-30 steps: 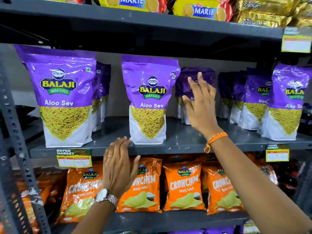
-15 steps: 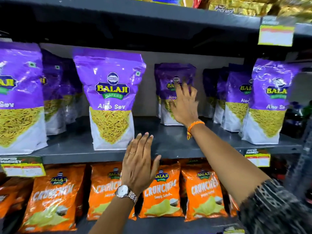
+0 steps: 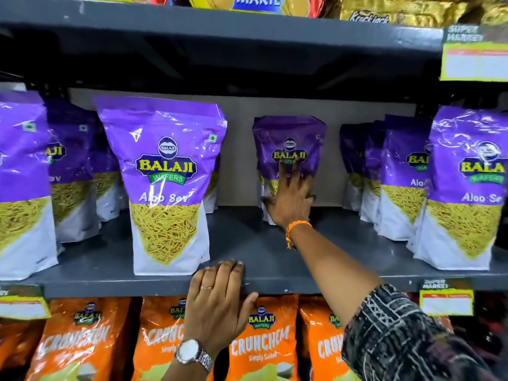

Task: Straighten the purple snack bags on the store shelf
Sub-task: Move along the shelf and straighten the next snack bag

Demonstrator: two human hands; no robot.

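Purple Balaji Aloo Sev bags stand on the grey middle shelf [image 3: 275,257]. One upright bag [image 3: 165,171] is at the front edge, left of centre. A smaller-looking bag [image 3: 288,130] stands far back against the wall. My right hand [image 3: 291,202] lies on this back bag's lower front, fingers spread upward and thumb at its left edge. My left hand [image 3: 217,303] rests on the shelf's front lip, fingers on top and thumb below, holding nothing. More purple bags stand in rows at the left [image 3: 19,160] and right [image 3: 467,174].
Orange Crunchem bags [image 3: 261,339] fill the shelf below. Biscuit packs [image 3: 264,2] sit on the shelf above, which overhangs closely. Price tags [image 3: 446,301] hang on the shelf edges. Bare shelf floor lies between the front middle bag and the right row.
My right hand has reached deeper and now lies on the back bag. My left hand rose from below the shelf onto its front lip. The view moved closer.
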